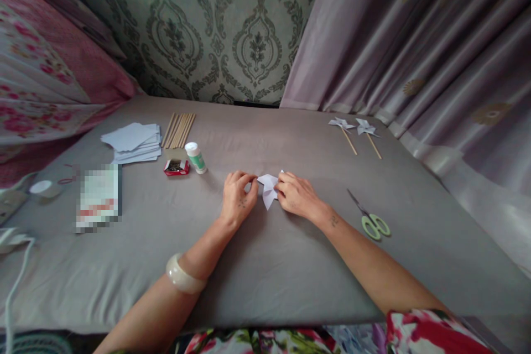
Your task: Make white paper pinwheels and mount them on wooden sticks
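Observation:
A folded white paper pinwheel (pixel 269 183) lies between my hands near the middle of the table. My right hand (pixel 296 191) is closed on its right side, the fingers curled over the paper and hiding part of it. Just left of the paper, my left hand (pixel 239 196) is closed in a pinch, its fingertips close to one pointed blade. What the pinch holds, if anything, is too small to make out. To the right of my right hand lie scissors (pixel 369 218) with light green handles, blades pointing away from me.
Two finished pinwheels on sticks (pixel 348 138) lie at the back right. At the back left are a stack of white paper (pixel 135 144), several wooden sticks (pixel 179 130), a glue bottle (pixel 196 157) and a small red box (pixel 176 167). A white cable (pixel 19 282) runs along the left edge.

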A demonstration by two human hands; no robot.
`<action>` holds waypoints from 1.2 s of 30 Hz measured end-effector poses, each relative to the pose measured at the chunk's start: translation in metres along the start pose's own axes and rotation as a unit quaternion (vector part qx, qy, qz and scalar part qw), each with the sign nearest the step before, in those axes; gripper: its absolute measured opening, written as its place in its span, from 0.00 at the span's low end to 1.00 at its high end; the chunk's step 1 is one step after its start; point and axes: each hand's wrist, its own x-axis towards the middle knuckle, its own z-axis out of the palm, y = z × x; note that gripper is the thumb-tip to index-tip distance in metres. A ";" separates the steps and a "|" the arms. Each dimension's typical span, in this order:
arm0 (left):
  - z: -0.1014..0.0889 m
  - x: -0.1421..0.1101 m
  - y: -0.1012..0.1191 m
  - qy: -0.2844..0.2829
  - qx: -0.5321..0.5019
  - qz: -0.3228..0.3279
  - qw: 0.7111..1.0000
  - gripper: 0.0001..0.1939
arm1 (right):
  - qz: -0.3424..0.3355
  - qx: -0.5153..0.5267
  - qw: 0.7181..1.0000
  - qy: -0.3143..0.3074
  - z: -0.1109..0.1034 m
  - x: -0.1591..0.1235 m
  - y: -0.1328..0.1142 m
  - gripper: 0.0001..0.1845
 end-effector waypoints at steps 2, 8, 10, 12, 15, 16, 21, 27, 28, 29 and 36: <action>0.000 0.001 -0.001 -0.002 0.005 -0.001 1.000 0.10 | -0.001 0.004 1.000 -0.009 -0.003 0.002 -0.001 0.14; -0.001 0.004 -0.003 0.006 0.014 -0.009 1.000 0.10 | 0.021 0.148 0.989 -0.014 -0.002 0.014 0.022 0.14; -0.002 0.005 -0.004 0.008 0.011 -0.010 1.000 0.11 | 0.063 0.216 0.974 0.034 0.001 0.015 0.033 0.12; -0.002 0.005 -0.004 0.006 0.007 -0.013 1.000 0.11 | 0.130 0.268 0.950 0.094 0.003 0.012 0.040 0.11; -0.002 0.004 -0.003 -0.005 0.003 -0.024 1.000 0.11 | 0.208 0.307 0.918 0.142 0.006 -0.002 0.041 0.09; -0.002 0.004 -0.003 -0.010 0.003 -0.027 1.000 0.11 | 0.214 0.307 0.917 0.141 0.008 -0.009 0.039 0.09; -0.001 0.003 0.000 -0.024 0.002 -0.049 0.998 0.12 | 0.143 0.252 0.954 0.075 0.020 -0.034 0.023 0.08; -0.002 0.004 -0.002 -0.024 0.009 -0.071 0.997 0.13 | 0.099 0.213 0.971 0.035 0.025 -0.033 0.022 0.06; -0.002 0.004 -0.002 -0.023 0.008 -0.071 0.997 0.13 | 0.088 0.206 0.974 0.031 0.024 -0.031 0.025 0.06; -0.002 0.004 -0.003 -0.022 0.008 -0.070 0.997 0.13 | 0.077 0.198 0.977 0.027 0.022 -0.030 0.027 0.06; 0.000 0.004 -0.005 -0.027 0.013 -0.069 0.997 0.13 | 0.034 0.154 0.987 0.026 0.006 -0.022 0.046 0.10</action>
